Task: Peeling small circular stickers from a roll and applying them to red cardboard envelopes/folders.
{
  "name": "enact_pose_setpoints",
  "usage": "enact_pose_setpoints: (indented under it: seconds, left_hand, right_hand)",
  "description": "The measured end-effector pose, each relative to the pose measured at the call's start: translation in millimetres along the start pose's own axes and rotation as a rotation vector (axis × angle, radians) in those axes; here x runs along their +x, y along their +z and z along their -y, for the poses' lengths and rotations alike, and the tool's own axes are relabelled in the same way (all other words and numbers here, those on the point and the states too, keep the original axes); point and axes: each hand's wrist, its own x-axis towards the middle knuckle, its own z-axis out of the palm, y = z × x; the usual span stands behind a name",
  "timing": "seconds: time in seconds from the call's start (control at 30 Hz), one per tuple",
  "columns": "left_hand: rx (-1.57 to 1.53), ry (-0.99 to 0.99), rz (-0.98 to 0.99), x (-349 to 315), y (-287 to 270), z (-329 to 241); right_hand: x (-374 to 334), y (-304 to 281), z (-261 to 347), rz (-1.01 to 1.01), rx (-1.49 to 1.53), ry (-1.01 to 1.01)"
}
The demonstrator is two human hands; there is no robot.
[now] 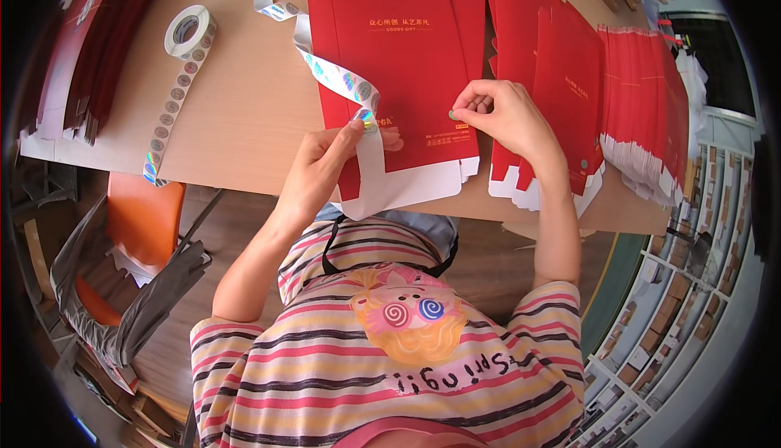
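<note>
My left hand (324, 159) pinches a strip of round shiny stickers (335, 80) between thumb and fingers. The strip's white backing hangs below that hand over the flat red carton (390, 57). This carton lies on a stack of flat red cartons, with white flaps toward me. Above its lower right corner, my right hand (504, 114) is closed in a pinch. A small greenish spot shows at its fingertip; whether it is a sticker, I cannot tell.
More flat red cartons (561, 82) are fanned out at the right, with a dense row (643, 98) beyond. Another pile (98, 41) stands far left. A second sticker roll (186, 31) trails over the table (244, 106) edge. An orange chair (146, 212) stands below.
</note>
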Motion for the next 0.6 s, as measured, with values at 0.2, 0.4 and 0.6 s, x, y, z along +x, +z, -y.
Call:
enact_pose_setpoints:
  seconds: [0.2,0.4,0.6]
  left_hand:
    - [-0.048,0.000,-0.025,-4.0,0.2,5.9]
    - [-0.068,0.007,-0.034,-1.0,1.5,1.7]
    - [-0.102,0.073,-0.055,-2.8,-3.6,6.1]
  right_hand:
    - [-20.5,8.2,-14.3,-0.411,-0.051,-0.019]
    - [-36.3,45.9,-6.2,-0.556,-0.056,0.076]
    - [-30.6,63.3,-6.4,-0.754,-0.168,-0.056]
